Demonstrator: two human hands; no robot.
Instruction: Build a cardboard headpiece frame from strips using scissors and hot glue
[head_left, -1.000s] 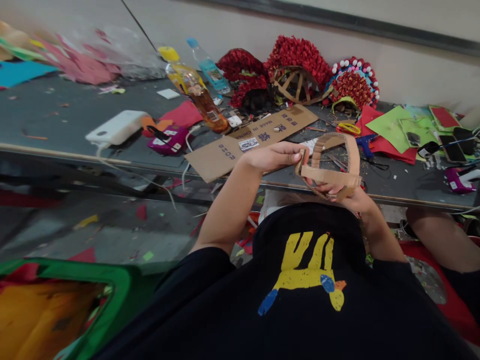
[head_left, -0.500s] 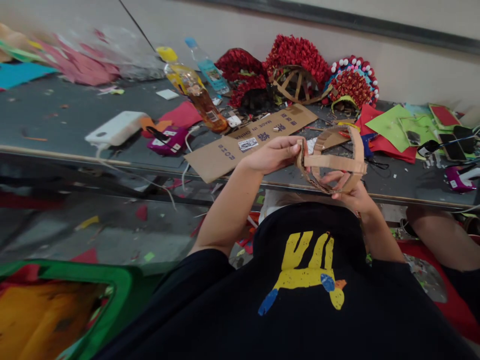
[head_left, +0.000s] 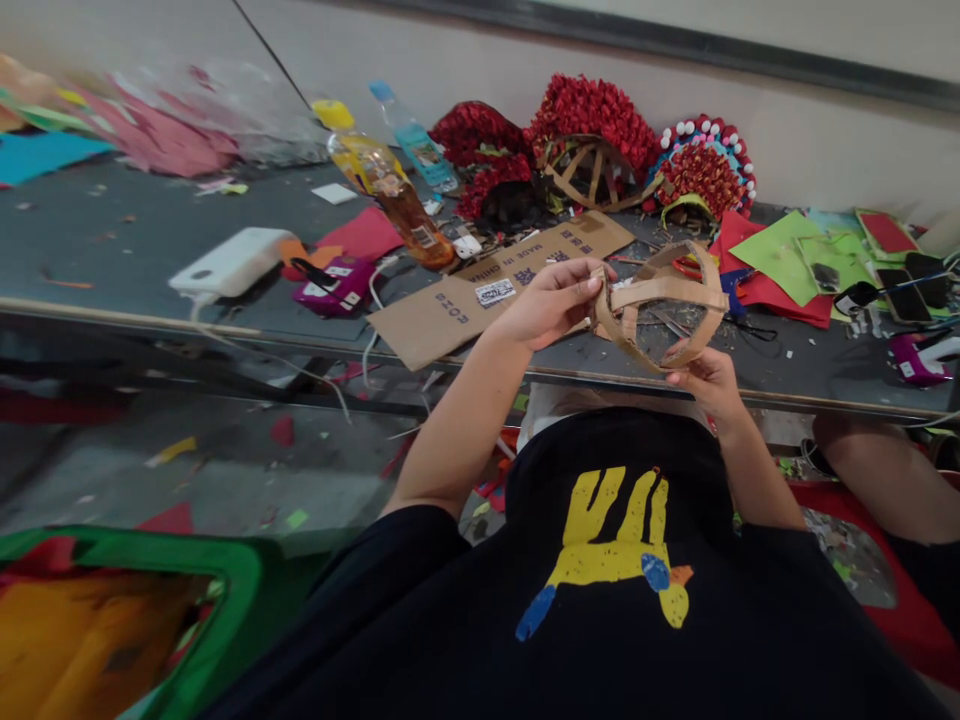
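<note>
Both my hands hold a cardboard strip frame (head_left: 660,300), a rounded cage of curved brown bands, above the near edge of the grey table (head_left: 150,240). My left hand (head_left: 551,300) pinches its left side with closed fingers. My right hand (head_left: 701,380) grips its lower right band from below, fingers curled. The frame is tilted, with its open inside facing me.
A flat cardboard sheet (head_left: 495,285) lies on the table behind my hands. Further back are red paper-flower headpieces (head_left: 592,130), two bottles (head_left: 390,190), a white power bank (head_left: 225,262), coloured paper (head_left: 795,255) and phones (head_left: 904,290). A green bin (head_left: 225,570) stands lower left. Another person's arm (head_left: 877,475) is at right.
I have turned the cardboard frame in my hands and lifted it a little. My right hand has slid under its lower right band.
</note>
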